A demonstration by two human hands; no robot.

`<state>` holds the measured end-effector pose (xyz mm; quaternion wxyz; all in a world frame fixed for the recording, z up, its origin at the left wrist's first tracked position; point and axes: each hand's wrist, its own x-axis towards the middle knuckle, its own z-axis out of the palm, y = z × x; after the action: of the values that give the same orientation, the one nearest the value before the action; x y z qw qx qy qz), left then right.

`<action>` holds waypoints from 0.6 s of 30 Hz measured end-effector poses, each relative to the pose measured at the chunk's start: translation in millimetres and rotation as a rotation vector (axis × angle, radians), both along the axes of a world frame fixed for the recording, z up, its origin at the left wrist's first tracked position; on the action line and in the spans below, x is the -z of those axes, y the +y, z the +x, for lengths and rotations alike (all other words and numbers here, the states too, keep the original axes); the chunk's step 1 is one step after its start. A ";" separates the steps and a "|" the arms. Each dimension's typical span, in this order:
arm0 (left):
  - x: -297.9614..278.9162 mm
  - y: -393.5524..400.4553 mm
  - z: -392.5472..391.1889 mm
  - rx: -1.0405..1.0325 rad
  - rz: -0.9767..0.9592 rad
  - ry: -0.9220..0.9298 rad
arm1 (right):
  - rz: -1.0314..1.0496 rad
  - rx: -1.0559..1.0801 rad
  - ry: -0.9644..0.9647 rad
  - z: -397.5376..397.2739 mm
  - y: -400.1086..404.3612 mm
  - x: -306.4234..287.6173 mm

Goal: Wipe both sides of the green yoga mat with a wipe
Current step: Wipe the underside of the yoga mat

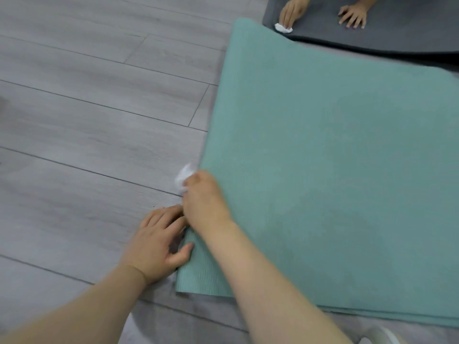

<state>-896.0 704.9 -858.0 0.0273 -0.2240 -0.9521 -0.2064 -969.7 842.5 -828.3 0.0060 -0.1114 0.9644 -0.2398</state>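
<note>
With fingers (pixel 192 181) of the right hand (pixel 203 202) bunched around the wipe (pixel 183 175), right at the green yoga mat (pixel 335 170) edge, probably for the rim. Left hand (pixel 159 240) loose, thumb on the mat corner, likely pinning it. Mat flat on the floor (pixel 99 108). Someone else's grey mat (pixel 372 38) beyond.

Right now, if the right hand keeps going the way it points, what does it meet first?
The right hand holds the wipe at the green mat's left edge and points up and left. Straight on it would leave the mat and meet only bare floor, as far as the picture shows.
</note>
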 end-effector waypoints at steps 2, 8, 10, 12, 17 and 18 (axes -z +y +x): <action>-1.2 0.6 -0.2 0.011 -0.018 -0.009 | -0.017 -0.171 0.005 5.2 5.1 -2.1; -2.8 -1.8 0.4 0.006 0.024 -0.048 | 0.147 0.209 0.150 16.0 180.4 14.3; -2.8 -1.1 1.3 0.009 0.026 -0.052 | 0.182 0.507 0.094 30.0 234.2 5.0; -3.7 -0.9 1.3 0.005 0.023 -0.049 | 0.107 0.751 0.052 32.0 251.9 -4.4; -3.0 -0.8 0.9 0.004 0.011 -0.021 | -0.018 0.419 -0.041 -9.5 114.9 -7.2; -2.1 -0.9 1.1 0.003 0.002 -0.014 | 0.004 0.263 -0.065 -10.0 77.7 -8.5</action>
<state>-894.9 704.0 -855.9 0.0204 -0.2237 -0.9518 -0.2088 -979.7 920.3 -819.8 0.0058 0.0236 0.9705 -0.2399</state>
